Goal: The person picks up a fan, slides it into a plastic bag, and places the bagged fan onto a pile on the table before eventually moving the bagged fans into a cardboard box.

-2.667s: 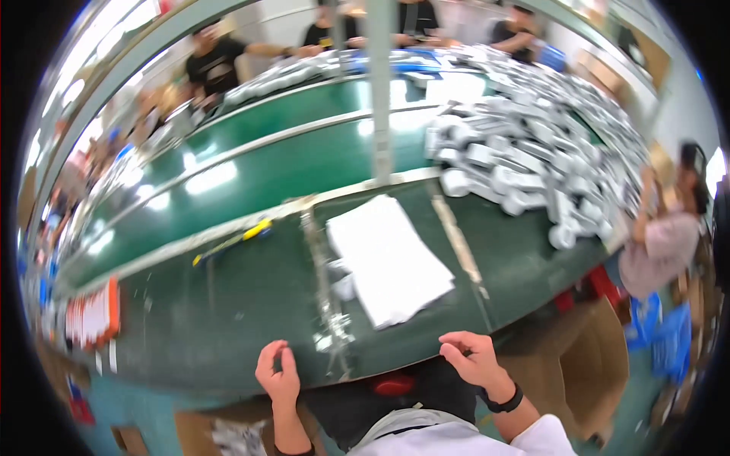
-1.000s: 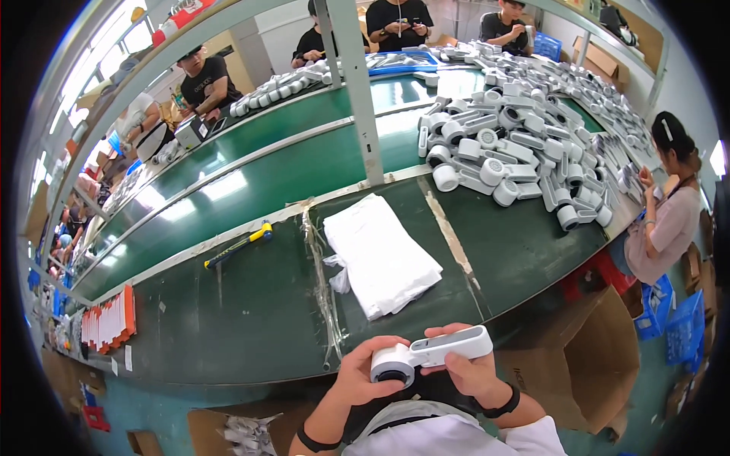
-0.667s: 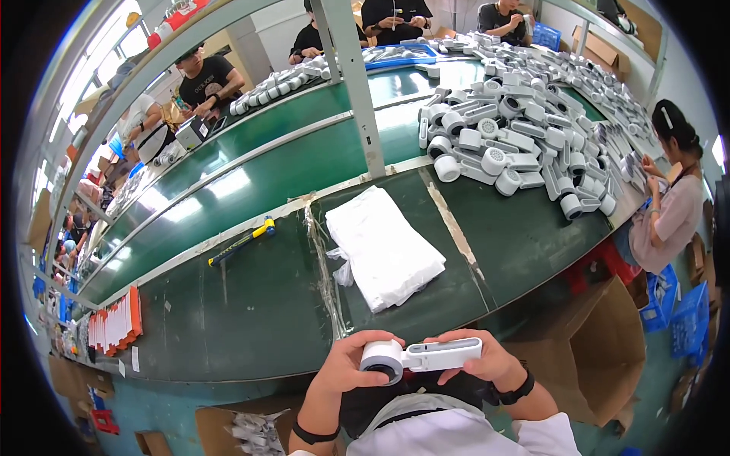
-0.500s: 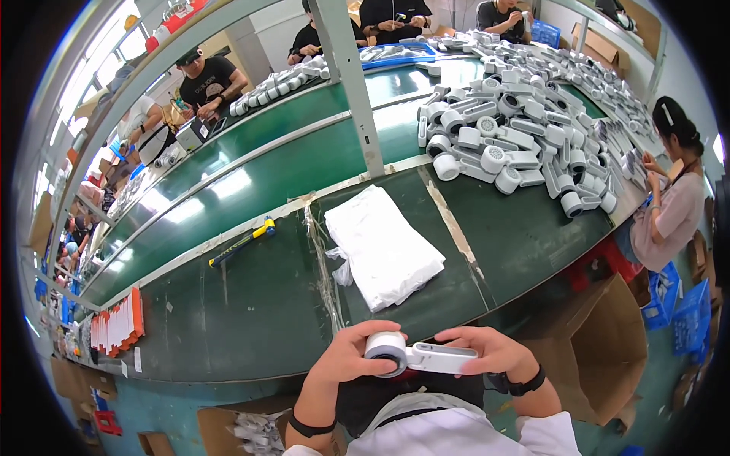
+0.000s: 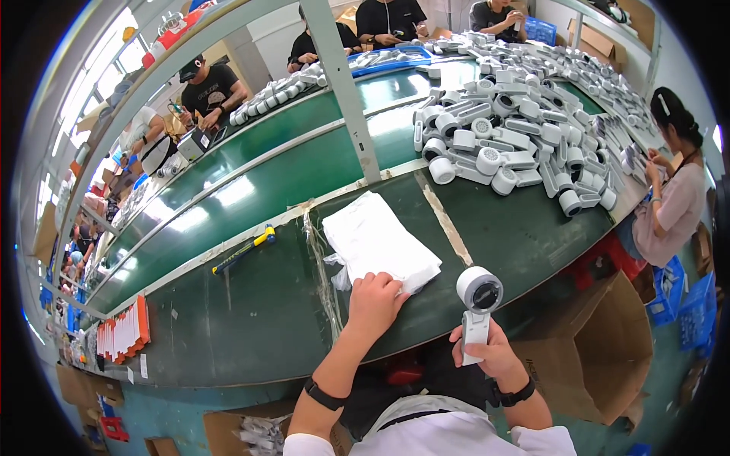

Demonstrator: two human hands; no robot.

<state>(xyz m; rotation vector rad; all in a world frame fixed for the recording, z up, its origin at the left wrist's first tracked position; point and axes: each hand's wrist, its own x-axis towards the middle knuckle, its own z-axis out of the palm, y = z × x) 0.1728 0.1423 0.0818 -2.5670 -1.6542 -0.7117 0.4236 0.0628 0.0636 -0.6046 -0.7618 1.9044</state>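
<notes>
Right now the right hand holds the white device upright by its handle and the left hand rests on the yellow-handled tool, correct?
Not quite. The head view shows the left hand on the stack of white bags, not the yellow-handled tool, which lies apart, farther left on the table. The right hand does hold the white device upright by its handle.

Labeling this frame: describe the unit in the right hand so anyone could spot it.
On the green workbench, look at the near edge beside the white bag stack. The right hand holds a white handheld unit upright by its handle, round grey-faced head up, apart from the pile of like units.
</notes>
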